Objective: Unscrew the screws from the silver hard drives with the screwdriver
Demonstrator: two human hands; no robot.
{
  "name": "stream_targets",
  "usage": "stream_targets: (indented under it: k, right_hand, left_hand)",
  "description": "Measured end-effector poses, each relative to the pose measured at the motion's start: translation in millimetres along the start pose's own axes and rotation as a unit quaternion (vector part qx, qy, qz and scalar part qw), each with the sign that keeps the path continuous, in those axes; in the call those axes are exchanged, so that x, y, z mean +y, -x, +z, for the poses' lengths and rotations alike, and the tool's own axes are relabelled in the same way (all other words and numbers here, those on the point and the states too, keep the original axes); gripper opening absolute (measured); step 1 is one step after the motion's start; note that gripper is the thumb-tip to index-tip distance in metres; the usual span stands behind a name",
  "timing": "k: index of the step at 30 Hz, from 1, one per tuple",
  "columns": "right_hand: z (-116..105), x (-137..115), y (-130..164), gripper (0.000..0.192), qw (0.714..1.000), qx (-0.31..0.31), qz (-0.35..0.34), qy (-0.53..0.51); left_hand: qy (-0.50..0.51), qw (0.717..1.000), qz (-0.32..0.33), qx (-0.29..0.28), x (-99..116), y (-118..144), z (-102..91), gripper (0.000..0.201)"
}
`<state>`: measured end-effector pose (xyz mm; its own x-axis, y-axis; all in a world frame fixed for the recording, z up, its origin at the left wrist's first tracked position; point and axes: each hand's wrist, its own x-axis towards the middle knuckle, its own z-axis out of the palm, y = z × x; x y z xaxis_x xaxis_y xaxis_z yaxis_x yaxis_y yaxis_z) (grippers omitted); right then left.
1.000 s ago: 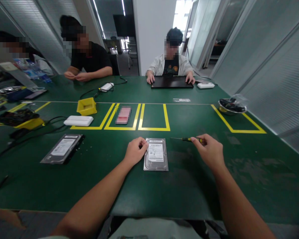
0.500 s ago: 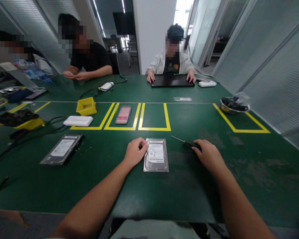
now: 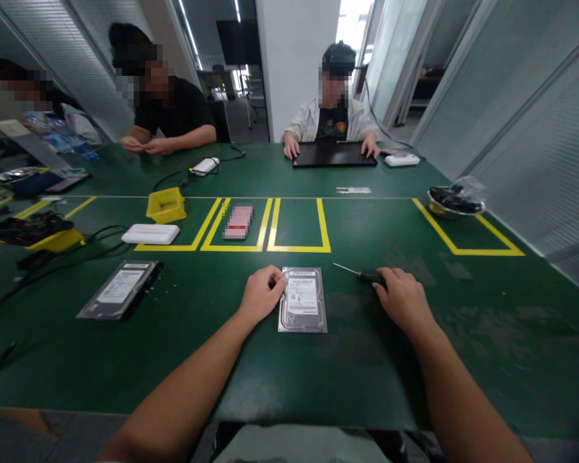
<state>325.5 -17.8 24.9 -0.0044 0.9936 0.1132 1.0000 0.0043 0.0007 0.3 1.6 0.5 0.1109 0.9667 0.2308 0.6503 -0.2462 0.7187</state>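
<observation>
1. Nearest the camera, two bare forearms reach out over the green table (image 3: 347, 379).
2. The left hand (image 3: 259, 297) rests curled at the upper left edge of a hard drive (image 3: 302, 299), fingertips touching its corner; it is loosely closed against the drive's edge rather than clamped around it.
3. The hard drive lies flat, label up, between the two hands. Its white label carries small print and codes too fine to read.
4. The right hand (image 3: 402, 298) lies over the handle of a small screwdriver (image 3: 353, 272) on the table, just right of the drive; the fingers cover the handle, and I cannot tell whether they grip it. The metal shaft points left and away.
5. Further left, a second hard drive (image 3: 120, 289) lies flat with a white label, also unreadable.
6. Beyond, yellow tape boxes (image 3: 298, 226) mark the table; one holds a blurred pink item (image 3: 238, 222). Nearby sit a white flat device (image 3: 150, 233), a yellow bin (image 3: 166, 204) and black cables (image 3: 72, 254).
7. To the right, a bowl (image 3: 456, 201) holds dark parts.
8. At the far side, a person in a white jacket rests both hands on a black laptop (image 3: 334, 156); other people sit to the left.
</observation>
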Motion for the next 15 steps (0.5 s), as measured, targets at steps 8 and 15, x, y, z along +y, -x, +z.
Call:
stream_targets:
  k: [8,15]
  right_hand:
    - [-2.5,-0.5,2.0,0.032,1.0,0.007,0.003,0.001]
    - [-3.6,-3.6,3.7,0.033,1.0,0.011,0.002,0.003]
  left_hand:
    - [0.001,1.0,0.002,0.001,-0.2,0.2,0.4,0.011]
    - [-0.002,1.0,0.0,0.0,0.2,0.2,0.7,0.011]
